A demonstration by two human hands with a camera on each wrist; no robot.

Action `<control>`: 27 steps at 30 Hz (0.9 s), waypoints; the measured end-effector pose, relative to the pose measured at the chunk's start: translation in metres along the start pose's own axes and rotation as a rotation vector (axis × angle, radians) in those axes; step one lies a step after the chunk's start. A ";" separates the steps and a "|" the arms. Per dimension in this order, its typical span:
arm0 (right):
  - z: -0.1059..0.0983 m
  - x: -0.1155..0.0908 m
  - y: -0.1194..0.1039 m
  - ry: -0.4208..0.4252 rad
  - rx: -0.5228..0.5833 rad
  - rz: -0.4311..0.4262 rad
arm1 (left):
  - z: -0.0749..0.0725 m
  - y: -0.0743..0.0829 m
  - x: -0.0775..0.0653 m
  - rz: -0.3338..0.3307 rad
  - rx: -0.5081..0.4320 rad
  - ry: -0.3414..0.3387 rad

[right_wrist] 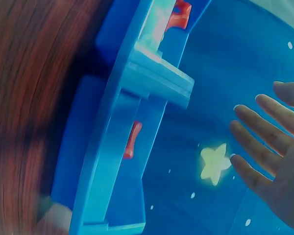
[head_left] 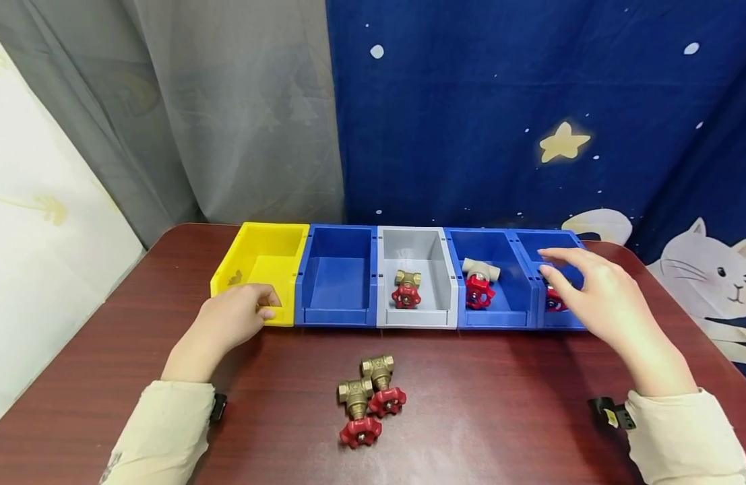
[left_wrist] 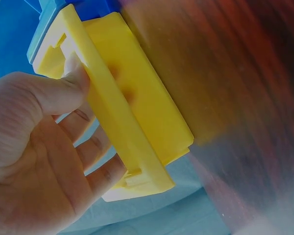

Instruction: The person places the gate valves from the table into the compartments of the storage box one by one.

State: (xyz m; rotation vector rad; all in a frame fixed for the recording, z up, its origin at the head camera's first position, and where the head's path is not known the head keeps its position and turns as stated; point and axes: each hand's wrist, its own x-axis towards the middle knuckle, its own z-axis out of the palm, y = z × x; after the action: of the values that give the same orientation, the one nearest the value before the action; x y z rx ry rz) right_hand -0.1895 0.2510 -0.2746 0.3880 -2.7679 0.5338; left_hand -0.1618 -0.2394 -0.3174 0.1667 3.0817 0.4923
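My left hand (head_left: 236, 313) reaches over the front lip of the yellow bin (head_left: 260, 236). In the left wrist view, its spread fingers and thumb (left_wrist: 76, 83) dip behind the lip; nothing shows in them, though the fingertips are hidden. A small brownish piece (head_left: 235, 277) shows beside that hand in the bin. My right hand (head_left: 603, 289) hovers empty over the rightmost blue bin (head_left: 545, 239), partly covering a red-handled valve (head_left: 554, 300) inside. In the right wrist view, the fingers (right_wrist: 262, 132) are extended and apart.
Two brass gate valves with red handwheels, a rear one (head_left: 379, 370) and a front one (head_left: 356, 397), lie on the table (head_left: 470, 417). The grey bin (head_left: 412, 236) holds a brass valve (head_left: 407, 289); another blue bin (head_left: 470, 236) holds a cream-bodied valve (head_left: 480, 283). One more blue bin (head_left: 342, 269) adjoins the yellow one.
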 end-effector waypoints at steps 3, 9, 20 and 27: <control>-0.001 0.000 0.008 -0.018 -0.032 0.014 | 0.000 0.001 0.000 -0.004 0.001 -0.003; -0.004 0.001 0.025 -0.051 -0.058 0.043 | -0.001 0.001 -0.001 -0.011 0.004 -0.011; -0.002 0.004 0.046 -0.196 -0.064 0.029 | 0.000 -0.001 -0.001 0.004 0.001 0.004; 0.007 0.002 0.056 -0.245 -0.068 -0.003 | 0.001 0.001 0.000 0.000 -0.002 -0.005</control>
State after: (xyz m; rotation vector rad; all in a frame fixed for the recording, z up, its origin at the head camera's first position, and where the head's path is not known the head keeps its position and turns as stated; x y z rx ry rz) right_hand -0.2106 0.2984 -0.2978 0.4700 -3.0102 0.4149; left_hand -0.1614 -0.2383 -0.3179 0.1674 3.0761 0.4936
